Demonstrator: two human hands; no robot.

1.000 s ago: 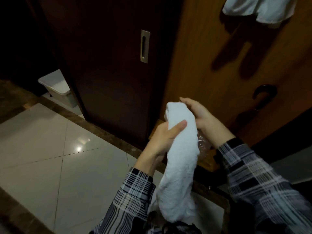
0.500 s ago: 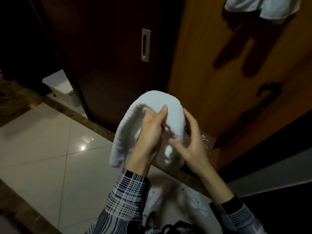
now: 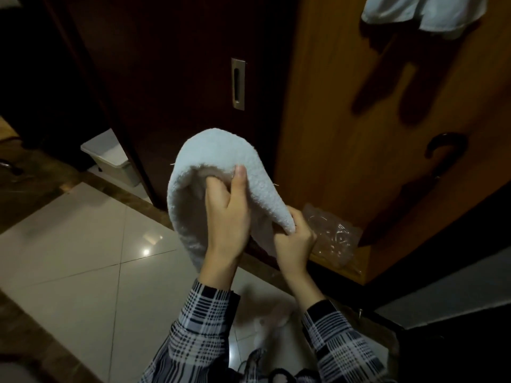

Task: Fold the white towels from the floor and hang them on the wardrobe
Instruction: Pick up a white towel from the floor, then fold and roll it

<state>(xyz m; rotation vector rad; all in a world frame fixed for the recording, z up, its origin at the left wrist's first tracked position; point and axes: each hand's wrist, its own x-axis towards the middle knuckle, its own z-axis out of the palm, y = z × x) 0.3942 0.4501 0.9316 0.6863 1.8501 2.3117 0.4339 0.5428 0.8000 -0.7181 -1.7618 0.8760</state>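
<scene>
A white towel (image 3: 218,150) arches over my left hand (image 3: 228,217), which is raised inside the fold with the thumb pressed against the cloth. My right hand (image 3: 294,239) pinches the towel's right end low down, beside the wooden wardrobe door (image 3: 345,134). Another white towel (image 3: 423,12) hangs at the top right of that door. More pale cloth (image 3: 265,322) lies blurred on the floor between my sleeves.
A dark sliding door with a metal recessed handle (image 3: 237,84) stands left of the wardrobe. A crumpled clear plastic bag (image 3: 331,236) sits at the wardrobe's foot. A white bin (image 3: 110,156) stands at the back left. Glossy white floor tiles (image 3: 83,258) spread to the left.
The towel hung long from both hands a second ago. It is now looped over my raised left hand, and my right hand has dropped to grip its right end.
</scene>
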